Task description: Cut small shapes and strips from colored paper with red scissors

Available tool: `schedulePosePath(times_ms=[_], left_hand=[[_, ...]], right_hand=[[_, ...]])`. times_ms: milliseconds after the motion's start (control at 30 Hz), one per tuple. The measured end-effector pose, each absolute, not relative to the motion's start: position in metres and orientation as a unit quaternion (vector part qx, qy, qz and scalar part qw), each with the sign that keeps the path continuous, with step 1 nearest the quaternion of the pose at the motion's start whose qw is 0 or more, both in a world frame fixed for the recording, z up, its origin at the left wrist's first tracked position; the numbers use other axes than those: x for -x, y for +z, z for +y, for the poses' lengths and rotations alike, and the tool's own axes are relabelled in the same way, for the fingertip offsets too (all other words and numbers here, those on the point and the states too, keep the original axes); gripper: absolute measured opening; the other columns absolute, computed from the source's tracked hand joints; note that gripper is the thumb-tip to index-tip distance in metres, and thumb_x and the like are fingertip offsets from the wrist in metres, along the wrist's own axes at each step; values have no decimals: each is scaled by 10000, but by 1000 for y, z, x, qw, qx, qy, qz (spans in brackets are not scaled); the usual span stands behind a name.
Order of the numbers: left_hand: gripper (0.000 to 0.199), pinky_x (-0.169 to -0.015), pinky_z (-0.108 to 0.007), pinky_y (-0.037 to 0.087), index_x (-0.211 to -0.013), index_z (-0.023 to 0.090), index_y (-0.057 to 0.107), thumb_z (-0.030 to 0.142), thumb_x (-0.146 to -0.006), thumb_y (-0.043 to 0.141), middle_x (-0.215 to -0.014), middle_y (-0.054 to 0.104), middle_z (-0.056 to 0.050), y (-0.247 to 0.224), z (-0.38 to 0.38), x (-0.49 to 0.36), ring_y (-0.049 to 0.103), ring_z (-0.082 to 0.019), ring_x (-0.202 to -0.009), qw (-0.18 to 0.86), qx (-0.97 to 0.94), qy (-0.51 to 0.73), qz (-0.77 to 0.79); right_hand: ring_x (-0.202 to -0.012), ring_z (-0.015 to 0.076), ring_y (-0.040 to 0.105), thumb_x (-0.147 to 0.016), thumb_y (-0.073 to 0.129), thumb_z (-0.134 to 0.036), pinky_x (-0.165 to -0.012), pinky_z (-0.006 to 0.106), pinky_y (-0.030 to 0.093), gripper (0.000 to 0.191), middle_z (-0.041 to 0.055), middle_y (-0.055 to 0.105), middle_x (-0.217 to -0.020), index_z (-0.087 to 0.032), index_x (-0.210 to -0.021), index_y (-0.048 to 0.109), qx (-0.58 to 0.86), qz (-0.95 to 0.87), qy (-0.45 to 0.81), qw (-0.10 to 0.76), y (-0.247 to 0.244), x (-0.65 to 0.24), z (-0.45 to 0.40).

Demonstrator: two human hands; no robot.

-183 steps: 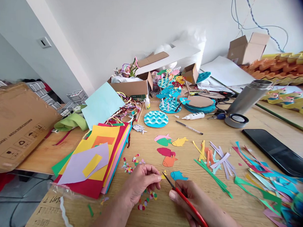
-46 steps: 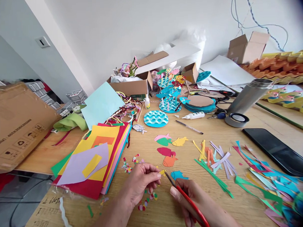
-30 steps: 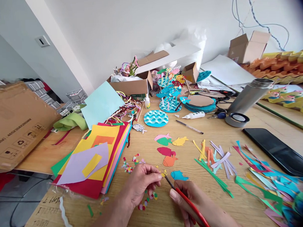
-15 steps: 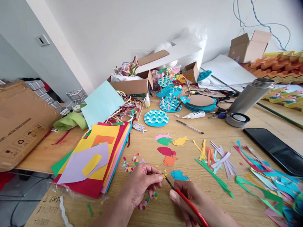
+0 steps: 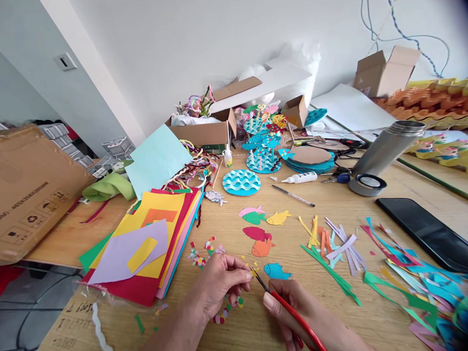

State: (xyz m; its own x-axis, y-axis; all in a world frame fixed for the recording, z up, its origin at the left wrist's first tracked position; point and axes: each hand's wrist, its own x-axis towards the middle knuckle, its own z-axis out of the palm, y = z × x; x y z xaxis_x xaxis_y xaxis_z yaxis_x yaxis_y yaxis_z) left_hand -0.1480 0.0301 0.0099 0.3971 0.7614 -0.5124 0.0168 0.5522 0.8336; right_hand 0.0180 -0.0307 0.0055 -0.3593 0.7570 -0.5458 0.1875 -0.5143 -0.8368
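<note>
My right hand (image 5: 296, 309) is wrapped round red-handled scissors (image 5: 290, 312), whose dark tips point up and left. Close to those tips, my left hand (image 5: 228, 275) is pinched, with a tiny yellow paper piece (image 5: 249, 267) seemingly at its fingertips. Small yellow snippets (image 5: 255, 264) lie on the table just beyond. A blue paper fish (image 5: 278, 271) is nearest the scissors; above it are orange (image 5: 261, 247), crimson (image 5: 254, 232), yellow (image 5: 278, 218) and green (image 5: 254, 218) paper fish. Coloured paper dots (image 5: 225, 314) lie partly under my left hand.
A stack of coloured paper (image 5: 145, 265) lies left. Paper strips (image 5: 347, 246), a phone (image 5: 424, 235) and an open steel flask (image 5: 386, 149) are on the right. Farther back are a wavy blue disc (image 5: 241, 182), a pen (image 5: 293, 195) and a glue bottle (image 5: 301, 178).
The scissors have shifted slightly in my right hand, with the handles a little lower and farther right. My left hand stays almost still.
</note>
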Motion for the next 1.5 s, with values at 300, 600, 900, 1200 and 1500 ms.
schedulePosePath(times_ms=[300, 600, 900, 1200, 1500], left_hand=[[168, -293, -145, 291, -645, 111, 626, 254, -604, 703, -490, 593, 6, 9, 29, 149, 391, -29, -317, 739, -397, 252, 483], [176, -287, -149, 274, -634, 109, 623, 259, -596, 706, -483, 588, 7, 10, 31, 149, 386, -30, -310, 740, -394, 252, 483], [175, -291, -151, 272, -637, 108, 619, 256, -593, 702, -482, 587, 9, 10, 30, 150, 389, -30, -311, 740, -394, 250, 485], [196, -301, -153, 296, -668, 113, 608, 265, -597, 708, -494, 593, 11, 9, 30, 149, 407, -37, -330, 741, -394, 252, 482], [244, -304, -153, 292, -625, 127, 579, 340, -636, 698, -515, 598, 1, 10, 31, 150, 418, -41, -352, 745, -389, 253, 479]], right_hand=[[-286, 38, 437, -667, 548, -727, -302, 128, 297, 555, -112, 449, -357, -213, -704, 340, 529, -445, 692, 211, -1, -19, -30], [-283, 43, 430, -682, 564, -697, -290, 126, 292, 534, -122, 437, -348, -218, -718, 330, 538, -448, 682, 211, -3, -19, -31], [-255, 42, 396, -703, 567, -676, -271, 125, 242, 510, -128, 411, -336, -228, -708, 325, 532, -455, 683, 209, -6, -20, -31], [-249, 41, 389, -698, 580, -670, -262, 119, 226, 513, -136, 393, -321, -231, -701, 315, 544, -454, 675, 206, -3, -19, -31], [-240, 42, 381, -703, 558, -686, -254, 122, 207, 520, -137, 380, -318, -235, -707, 300, 541, -453, 674, 220, -7, -19, -32]])
